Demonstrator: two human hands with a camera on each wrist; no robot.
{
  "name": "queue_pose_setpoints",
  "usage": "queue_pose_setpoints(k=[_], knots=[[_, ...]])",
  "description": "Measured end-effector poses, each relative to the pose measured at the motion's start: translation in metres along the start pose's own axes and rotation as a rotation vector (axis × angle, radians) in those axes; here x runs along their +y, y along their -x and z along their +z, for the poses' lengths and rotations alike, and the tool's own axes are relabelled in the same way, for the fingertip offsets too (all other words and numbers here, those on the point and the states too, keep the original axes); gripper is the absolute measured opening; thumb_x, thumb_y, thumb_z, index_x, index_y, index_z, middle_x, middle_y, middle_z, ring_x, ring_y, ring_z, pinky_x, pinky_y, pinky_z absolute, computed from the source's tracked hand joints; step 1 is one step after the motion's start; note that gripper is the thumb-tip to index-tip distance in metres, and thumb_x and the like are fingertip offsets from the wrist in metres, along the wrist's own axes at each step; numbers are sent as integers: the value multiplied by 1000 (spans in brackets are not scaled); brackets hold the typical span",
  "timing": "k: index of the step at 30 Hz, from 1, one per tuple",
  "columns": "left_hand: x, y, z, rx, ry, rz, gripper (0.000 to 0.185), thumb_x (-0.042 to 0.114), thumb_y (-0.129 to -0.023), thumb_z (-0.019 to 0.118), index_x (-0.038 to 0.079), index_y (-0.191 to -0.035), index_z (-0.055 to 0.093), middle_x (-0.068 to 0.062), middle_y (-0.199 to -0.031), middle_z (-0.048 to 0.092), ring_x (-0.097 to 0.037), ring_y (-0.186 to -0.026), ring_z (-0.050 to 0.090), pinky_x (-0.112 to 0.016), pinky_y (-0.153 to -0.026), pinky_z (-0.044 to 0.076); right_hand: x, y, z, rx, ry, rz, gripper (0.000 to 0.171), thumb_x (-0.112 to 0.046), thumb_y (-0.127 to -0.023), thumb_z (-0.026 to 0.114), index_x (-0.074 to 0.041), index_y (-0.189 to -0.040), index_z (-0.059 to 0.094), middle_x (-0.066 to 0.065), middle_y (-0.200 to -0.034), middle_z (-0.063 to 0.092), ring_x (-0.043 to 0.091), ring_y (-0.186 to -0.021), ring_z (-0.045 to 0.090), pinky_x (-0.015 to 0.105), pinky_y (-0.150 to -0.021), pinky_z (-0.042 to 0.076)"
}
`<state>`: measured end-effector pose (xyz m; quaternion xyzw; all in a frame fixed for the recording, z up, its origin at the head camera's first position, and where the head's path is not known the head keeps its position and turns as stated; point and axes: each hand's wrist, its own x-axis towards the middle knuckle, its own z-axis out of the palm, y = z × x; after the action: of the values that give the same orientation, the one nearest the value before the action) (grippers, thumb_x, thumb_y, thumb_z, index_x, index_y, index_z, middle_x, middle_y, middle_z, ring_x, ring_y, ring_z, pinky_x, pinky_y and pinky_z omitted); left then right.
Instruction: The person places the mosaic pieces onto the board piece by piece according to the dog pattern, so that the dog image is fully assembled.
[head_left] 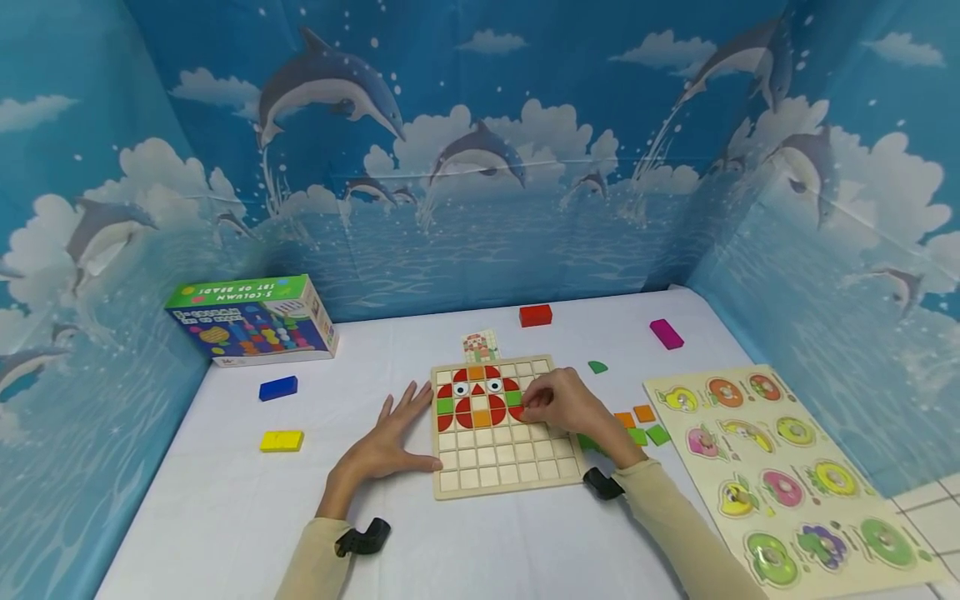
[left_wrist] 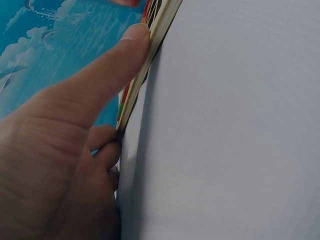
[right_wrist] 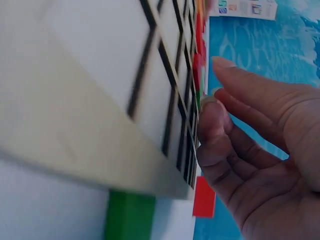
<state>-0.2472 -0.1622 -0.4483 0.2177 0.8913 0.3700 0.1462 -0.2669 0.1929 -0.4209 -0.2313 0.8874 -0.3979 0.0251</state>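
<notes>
A wooden grid board (head_left: 510,467) lies in the middle of the white table, its upper rows filled with red, green and orange tiles and two eye tiles. My left hand (head_left: 397,433) lies flat on the table with straight fingers, its thumb (left_wrist: 125,50) pressed against the board's left edge (left_wrist: 150,55). My right hand (head_left: 558,404) rests on the board's right side with its fingers curled. Its fingertips (right_wrist: 207,107) pinch a red tile (head_left: 517,411) at the right end of the pattern. The board (right_wrist: 125,90) fills the right wrist view.
Loose orange and green tiles (head_left: 641,425) lie right of the board, with a fruit peg puzzle (head_left: 780,475) further right. A bead set box (head_left: 251,321), blue block (head_left: 278,387), yellow block (head_left: 282,441), red block (head_left: 536,315), magenta block (head_left: 666,333) and pattern card (head_left: 480,344) surround it.
</notes>
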Motion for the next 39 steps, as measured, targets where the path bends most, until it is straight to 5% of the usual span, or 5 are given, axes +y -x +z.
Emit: queue_pose_setpoints(k=[7,13,24,33,39], knots=[[0,0,1,2,5,3,122,39,-79,97,15,-173,24,-4,-181,14,-30,-168,-4,-58,-134,-11,20,16,-35,47,4,12,16,-9,-89,90,-4,-103,84,-5,-82,72,13,-75,61,24,-67,57],[-1,2,0,1,-7,-9,123,40,-79,97,16,-174,23,-4,-182,13,-29,-168,-5,-58,-134,-11,44,44,-58,-40,-32,2,18,-8,-87,91,-8,-104,85,-4,-86,74,14,-77,62,24,-70,58],[0,1,0,2,12,-17,123,40,-79,97,18,-174,23,-7,-182,9,-31,-168,-6,-59,-134,-10,47,59,-53,-205,-10,0,18,-12,-84,94,-15,-98,85,-3,-91,70,22,-80,60,22,-68,53],[2,0,-1,1,-5,-14,123,40,-79,97,18,-174,22,-2,-182,12,-27,-168,-6,-56,-134,-11,39,58,-54,-230,15,57,18,-11,-84,93,-15,-96,81,-6,-83,66,15,-78,58,21,-66,52],[0,0,0,-2,1,-11,123,40,-79,97,18,-174,22,-4,-182,11,-27,-168,-6,-57,-134,-12,37,59,-54,-162,-17,32,10,-8,-88,89,-14,-94,83,-8,-79,70,10,-71,58,20,-62,50]])
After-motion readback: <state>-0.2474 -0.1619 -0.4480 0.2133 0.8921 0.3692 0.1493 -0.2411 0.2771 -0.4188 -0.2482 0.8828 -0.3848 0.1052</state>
